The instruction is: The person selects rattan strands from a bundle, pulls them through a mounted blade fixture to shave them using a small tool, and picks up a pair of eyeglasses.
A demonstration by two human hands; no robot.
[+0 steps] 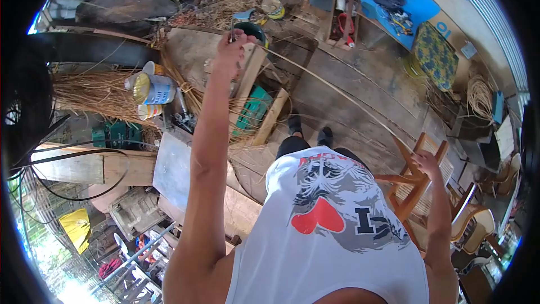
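A long, thin cane strip point(337, 91) runs slantwise across the view between my two hands. My left hand point(230, 53), arm stretched far out, is closed at the strip's upper end. A small metal piece point(232, 31) pokes up from its fingers; its kind is too small to make out. My right hand point(426, 163) is closed around the strip's lower end, right beside a wooden chair frame point(415, 177) with a woven panel. Under my left hand are a wooden board point(247, 76) and a green crate point(252, 107).
Paint cans point(153, 89) and bundles of cane point(90, 93) lie at left. A blue chair point(400, 0) with items on it, a patterned cushion point(436, 56) and a cane coil point(480, 98) are at upper right. A wooden tool box point(342, 19) sits on the plank floor point(360, 79).
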